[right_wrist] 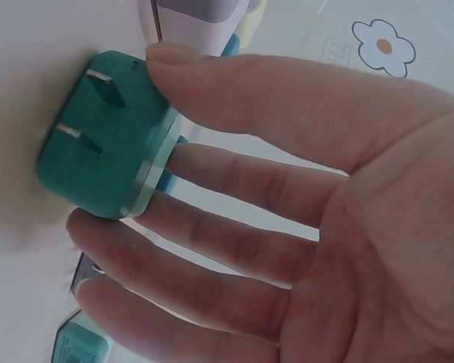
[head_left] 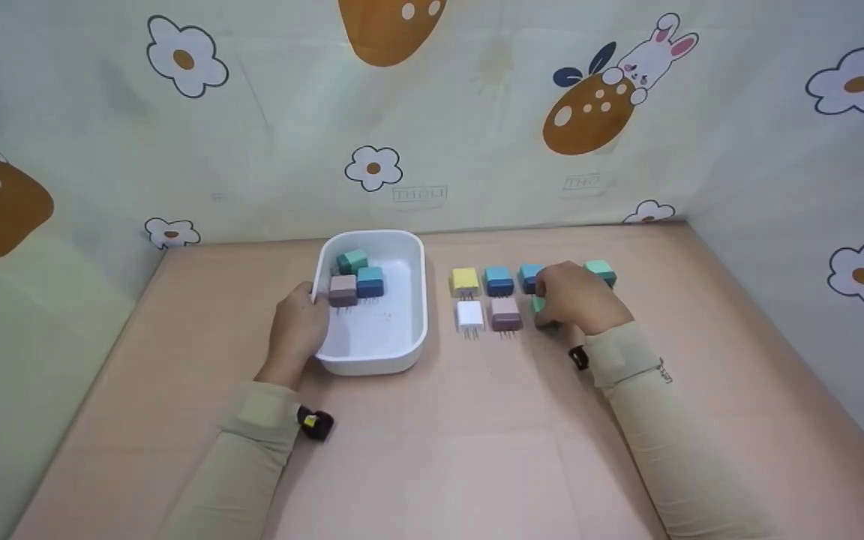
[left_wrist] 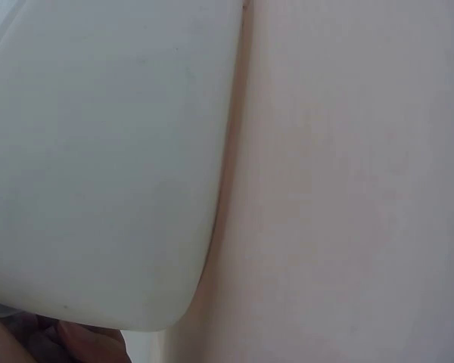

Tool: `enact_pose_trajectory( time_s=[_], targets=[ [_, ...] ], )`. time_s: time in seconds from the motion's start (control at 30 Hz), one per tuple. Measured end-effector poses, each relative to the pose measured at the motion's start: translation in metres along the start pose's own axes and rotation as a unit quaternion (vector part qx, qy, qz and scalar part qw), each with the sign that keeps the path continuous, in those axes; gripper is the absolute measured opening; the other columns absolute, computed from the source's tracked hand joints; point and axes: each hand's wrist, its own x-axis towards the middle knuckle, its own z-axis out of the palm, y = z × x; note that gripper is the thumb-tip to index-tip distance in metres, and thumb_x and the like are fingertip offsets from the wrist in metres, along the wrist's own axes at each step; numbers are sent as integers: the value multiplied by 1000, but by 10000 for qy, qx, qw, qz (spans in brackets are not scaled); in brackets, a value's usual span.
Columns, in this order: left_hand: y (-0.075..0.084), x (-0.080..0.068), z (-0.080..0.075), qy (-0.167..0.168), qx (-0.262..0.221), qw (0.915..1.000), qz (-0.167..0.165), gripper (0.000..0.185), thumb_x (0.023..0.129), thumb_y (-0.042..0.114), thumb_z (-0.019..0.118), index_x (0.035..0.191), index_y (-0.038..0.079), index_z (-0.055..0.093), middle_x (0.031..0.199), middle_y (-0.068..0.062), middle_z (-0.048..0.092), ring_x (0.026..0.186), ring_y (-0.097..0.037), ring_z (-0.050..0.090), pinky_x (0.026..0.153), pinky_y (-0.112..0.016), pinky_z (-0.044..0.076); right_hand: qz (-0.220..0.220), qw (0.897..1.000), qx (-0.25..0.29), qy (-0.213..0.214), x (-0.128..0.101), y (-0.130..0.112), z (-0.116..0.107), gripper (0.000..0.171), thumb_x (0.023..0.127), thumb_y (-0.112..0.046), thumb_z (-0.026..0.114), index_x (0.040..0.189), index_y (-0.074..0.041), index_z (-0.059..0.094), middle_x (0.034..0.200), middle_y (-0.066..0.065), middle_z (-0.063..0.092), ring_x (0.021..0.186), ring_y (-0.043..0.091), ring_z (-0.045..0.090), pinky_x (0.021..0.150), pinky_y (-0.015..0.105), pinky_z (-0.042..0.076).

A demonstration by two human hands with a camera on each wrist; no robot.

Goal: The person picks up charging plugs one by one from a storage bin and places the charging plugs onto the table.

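Pink tabletop (head_left: 477,450): left hand (head_left: 298,324) gripping white plastic tub (head_left: 372,352); right hand (right_wrist: 287,227) pinching green two-pin plug (right_wrist: 110,132) right of tub — best lowered level, in row.

the right hand (right_wrist: 318,219) is filling most of the right wrist view, palm turned toward the camera. its thumb and fingers (right_wrist: 234,178) are pinching a green plug adapter (right_wrist: 106,147) by its sides, with the thumb lying along the upper edge and the fingers reaching in from below. the adapter is showing its face with two flat metal prongs (right_wrist: 91,110) pointing toward the camera, and a paler band is running around its body. a pale lilac adapter (right_wrist: 200,23) is sitting just beyond the thumb tip. a teal adapter (right_wrist: 79,344) is peeking out under the lowest finger. a flower print (right_wrist: 384,47) is showing on the backdrop.
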Motion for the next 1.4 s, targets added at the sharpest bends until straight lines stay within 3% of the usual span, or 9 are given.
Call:
enact_pose_trajectory(
  time_s=[0.33,0.97,1.23,1.4],
  targets=[
    [-1,0,0,-21,50,10000,21,50,114,25,36,153,-5,48,149,-26,58,130,-40,61,111,-57,49,-176,9998,-9,100,0,2,0,38,83,-12,90,115,2,75,103,13,72,89,29,64,83,46,58],
    [0,1,0,-68,0,9999,-107,50,115,26,37,153,-3,48,152,-24,57,137,-41,58,116,-58,45,-71,9998,182,-56,-3,1,-5,41,87,-13,88,122,2,72,114,16,71,98,32,64,92,52,58],
    [-1,0,1,66,88,9999,58,48,113,24,38,150,-5,51,146,-26,61,127,-41,63,109,-58,50,-264,9995,-90,148,-8,2,-16,31,87,-12,86,114,0,75,108,13,73,93,30,64,85,49,57],
    [-2,0,1,74,86,9999,74,49,113,23,37,151,-6,50,148,-27,59,129,-42,62,111,-58,49,-206,9993,-59,302,-11,0,-22,31,93,-16,81,119,-1,74,108,13,72,95,32,64,86,50,56]
  ],
)
